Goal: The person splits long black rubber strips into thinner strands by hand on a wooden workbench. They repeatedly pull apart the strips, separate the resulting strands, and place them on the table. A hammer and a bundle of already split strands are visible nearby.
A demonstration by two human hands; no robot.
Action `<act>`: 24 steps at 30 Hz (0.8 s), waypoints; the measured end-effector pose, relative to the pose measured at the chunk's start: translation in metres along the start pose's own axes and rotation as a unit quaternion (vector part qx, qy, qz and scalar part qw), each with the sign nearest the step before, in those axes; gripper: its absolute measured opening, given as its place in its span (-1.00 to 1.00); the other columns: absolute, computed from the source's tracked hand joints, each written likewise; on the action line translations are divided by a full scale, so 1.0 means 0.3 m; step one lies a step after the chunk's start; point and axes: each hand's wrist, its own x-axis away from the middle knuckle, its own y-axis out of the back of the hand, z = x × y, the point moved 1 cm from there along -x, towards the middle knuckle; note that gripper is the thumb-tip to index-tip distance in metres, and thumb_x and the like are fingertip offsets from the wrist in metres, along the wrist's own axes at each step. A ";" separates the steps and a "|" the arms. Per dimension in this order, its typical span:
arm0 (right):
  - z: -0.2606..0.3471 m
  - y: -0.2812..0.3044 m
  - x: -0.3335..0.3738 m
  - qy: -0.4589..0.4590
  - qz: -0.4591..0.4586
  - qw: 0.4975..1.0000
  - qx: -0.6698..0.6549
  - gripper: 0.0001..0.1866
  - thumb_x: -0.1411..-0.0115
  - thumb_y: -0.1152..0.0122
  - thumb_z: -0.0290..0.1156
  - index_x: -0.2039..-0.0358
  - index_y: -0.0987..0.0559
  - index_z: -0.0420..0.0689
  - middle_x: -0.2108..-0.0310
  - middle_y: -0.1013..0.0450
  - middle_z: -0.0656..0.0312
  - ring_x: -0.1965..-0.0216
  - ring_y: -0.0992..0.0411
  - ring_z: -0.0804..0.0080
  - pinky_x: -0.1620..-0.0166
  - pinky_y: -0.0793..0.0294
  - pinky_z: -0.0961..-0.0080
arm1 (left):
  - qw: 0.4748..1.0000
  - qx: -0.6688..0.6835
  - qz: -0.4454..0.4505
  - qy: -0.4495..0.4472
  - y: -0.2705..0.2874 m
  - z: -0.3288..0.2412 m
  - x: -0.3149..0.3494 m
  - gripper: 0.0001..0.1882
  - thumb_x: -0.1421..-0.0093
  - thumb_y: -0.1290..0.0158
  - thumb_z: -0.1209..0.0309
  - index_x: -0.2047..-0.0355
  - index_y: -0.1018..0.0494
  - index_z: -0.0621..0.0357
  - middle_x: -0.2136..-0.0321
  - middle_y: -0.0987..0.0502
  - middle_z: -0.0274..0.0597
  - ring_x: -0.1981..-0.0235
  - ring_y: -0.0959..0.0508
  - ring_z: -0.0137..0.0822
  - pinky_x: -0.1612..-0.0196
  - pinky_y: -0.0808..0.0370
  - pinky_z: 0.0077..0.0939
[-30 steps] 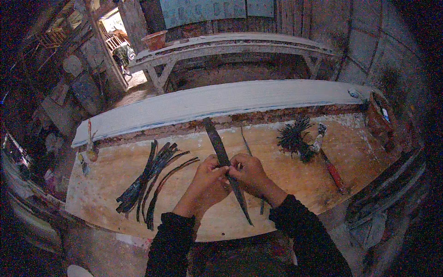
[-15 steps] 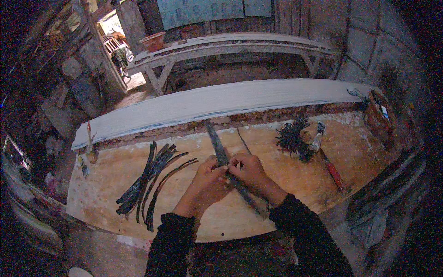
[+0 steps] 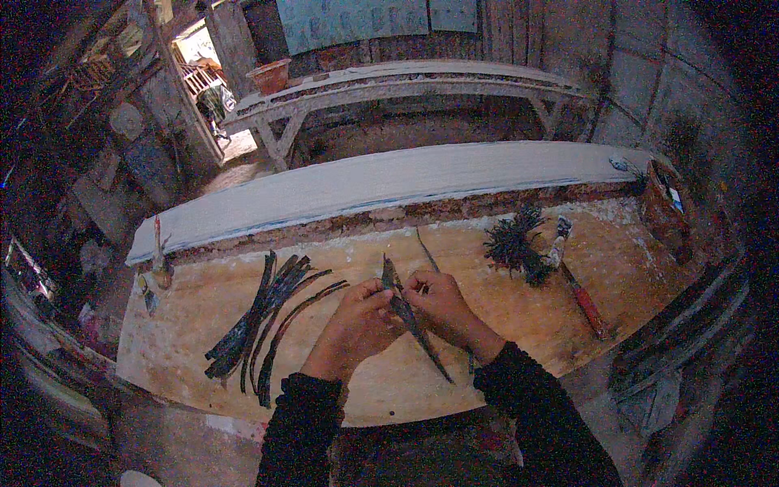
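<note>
Above the middle of the wooden tabletop (image 3: 357,390), my left hand (image 3: 363,318) and my right hand (image 3: 449,307) meet, fingers closed on a dark flat strip (image 3: 428,345). The strip slants from above the fingertips down between my wrists, and its upper end looks twisted or split. A thinner dark strip (image 3: 428,250) lies partly hidden behind my right hand. Left of my left hand rests a loose pile of dark strips (image 3: 260,316), some curved. Right of my right hand are a dark frayed bundle (image 3: 519,247) and a red-handled tool (image 3: 584,302) with a pale head.
A long whitish raised ledge (image 3: 389,183) borders the tabletop's far side. At its right end stands a brownish container (image 3: 664,199); a small upright object (image 3: 160,256) is at the left. Beyond are a long bench (image 3: 406,88), a reddish pot (image 3: 269,76) and a bright doorway (image 3: 213,89).
The strip in my hands has turned, from broad and flat to narrower and slanted, and its upper end has come down nearer my fingers. Both hands have hardly moved.
</note>
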 end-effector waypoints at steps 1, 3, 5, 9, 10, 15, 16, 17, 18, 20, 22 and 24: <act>0.013 0.011 0.002 -0.032 -0.001 0.999 0.014 -0.85 -0.05 -0.21 -0.38 0.52 -0.55 -0.21 0.58 -0.48 0.24 0.53 -0.41 0.56 0.44 -0.41 0.51 | 1.000 -0.006 0.006 0.004 -0.040 -0.021 0.019 -0.92 -0.20 -0.05 0.46 0.29 -0.44 0.15 0.41 -0.53 -0.22 0.40 -0.53 -0.29 0.30 -0.52 -0.27; 0.001 0.017 -0.002 -0.054 -0.016 0.997 0.056 -0.84 -0.01 -0.23 -0.36 0.52 -0.56 -0.19 0.59 -0.49 0.19 0.55 -0.44 0.50 0.43 -0.43 0.48 | 1.000 -0.021 0.017 0.008 -0.122 -0.076 0.087 -0.92 -0.20 -0.05 0.45 0.29 -0.45 0.15 0.40 -0.54 -0.20 0.36 -0.55 -0.23 0.26 -0.53 -0.22; -0.063 0.017 -0.022 -0.037 -0.046 0.992 0.114 -0.84 0.03 -0.26 -0.33 0.51 -0.58 -0.16 0.60 -0.50 0.15 0.56 -0.48 0.42 0.42 -0.44 0.45 | 0.999 0.033 0.014 -0.024 -0.138 -0.083 0.114 -0.90 -0.20 -0.06 0.44 0.27 -0.45 0.14 0.39 -0.54 -0.18 0.31 -0.56 -0.18 0.20 -0.52 -0.16; -0.097 0.015 -0.044 -0.011 -0.060 0.982 0.181 -0.80 0.06 -0.27 -0.29 0.50 -0.58 -0.16 0.58 -0.51 0.09 0.51 -0.52 0.27 0.39 -0.47 0.38 | 0.988 -0.010 0.057 -0.141 0.059 -0.126 0.059 -0.85 -0.19 -0.08 0.39 0.24 -0.43 0.09 0.35 -0.51 -0.21 0.25 -0.54 -0.16 0.10 -0.46 -0.09; -0.091 0.020 -0.048 -0.028 -0.054 0.983 0.174 -0.79 0.06 -0.27 -0.28 0.50 -0.58 -0.16 0.57 -0.51 0.08 0.50 -0.52 0.24 0.39 -0.47 0.36 | 0.981 -0.033 0.074 -0.174 0.145 -0.147 0.024 -0.84 -0.19 -0.08 0.38 0.24 -0.42 0.08 0.34 -0.50 -0.23 0.24 -0.53 -0.16 0.07 -0.45 -0.08; -0.107 0.054 -0.051 -0.043 -0.061 0.978 0.193 -0.74 0.09 -0.26 -0.22 0.49 -0.57 -0.16 0.55 -0.50 0.03 0.45 -0.51 0.13 0.35 -0.47 0.27 | 0.945 0.027 0.192 -0.262 0.234 -0.247 0.015 -0.84 -0.20 -0.08 0.32 0.27 -0.37 0.04 0.33 -0.42 -0.29 0.30 -0.46 -0.24 0.03 -0.40 -0.12; -0.106 0.059 -0.053 -0.049 -0.060 0.977 0.196 -0.73 0.09 -0.26 -0.20 0.49 -0.57 -0.15 0.54 -0.50 0.02 0.45 -0.51 0.11 0.35 -0.47 0.25 | 0.936 0.058 0.210 -0.276 0.248 -0.273 0.030 -0.84 -0.21 -0.07 0.31 0.28 -0.36 0.04 0.34 -0.41 -0.30 0.32 -0.44 -0.26 0.04 -0.39 -0.14; -0.105 0.065 -0.054 -0.054 -0.060 0.976 0.200 -0.73 0.09 -0.25 -0.19 0.49 -0.57 -0.15 0.53 -0.50 0.02 0.45 -0.50 0.09 0.34 -0.47 0.24 | 0.928 0.082 0.213 -0.296 0.286 -0.304 0.050 -0.85 -0.22 -0.06 0.30 0.29 -0.35 0.04 0.35 -0.40 -0.31 0.34 -0.42 -0.29 0.04 -0.39 -0.15; -0.108 0.062 -0.059 -0.054 -0.061 0.973 0.214 -0.73 0.09 -0.25 -0.19 0.49 -0.57 -0.14 0.53 -0.50 0.02 0.44 -0.50 0.08 0.33 -0.47 0.22 | 0.918 0.106 0.213 -0.317 0.320 -0.331 0.069 -0.85 -0.23 -0.04 0.30 0.31 -0.34 0.04 0.36 -0.39 -0.31 0.37 -0.41 -0.31 0.05 -0.39 -0.17; -0.121 0.060 -0.066 -0.055 -0.066 0.967 0.241 -0.74 0.08 -0.24 -0.20 0.49 -0.57 -0.13 0.52 -0.50 0.03 0.42 -0.50 0.06 0.31 -0.47 0.19 | 0.875 0.166 0.310 -0.333 0.307 -0.384 0.104 -0.90 -0.26 0.01 0.33 0.29 -0.34 0.05 0.35 -0.40 -0.32 0.38 -0.40 -0.33 0.09 -0.41 -0.22; -0.132 0.065 -0.063 -0.048 -0.076 0.965 0.245 -0.75 0.08 -0.23 -0.19 0.49 -0.57 -0.12 0.51 -0.50 0.03 0.41 -0.50 0.04 0.30 -0.47 0.18 | 0.833 0.214 0.377 -0.344 0.308 -0.428 0.138 -0.93 -0.28 0.06 0.36 0.28 -0.35 0.05 0.35 -0.40 -0.31 0.40 -0.40 -0.35 0.13 -0.42 -0.28; -0.141 0.076 -0.064 -0.052 -0.076 0.964 0.249 -0.75 0.08 -0.23 -0.19 0.49 -0.58 -0.11 0.50 -0.51 0.02 0.40 -0.50 0.03 0.29 -0.47 0.16 | 0.801 0.249 0.414 -0.353 0.323 -0.465 0.174 -0.93 -0.30 0.10 0.39 0.28 -0.36 0.07 0.34 -0.41 -0.30 0.41 -0.41 -0.36 0.16 -0.44 -0.35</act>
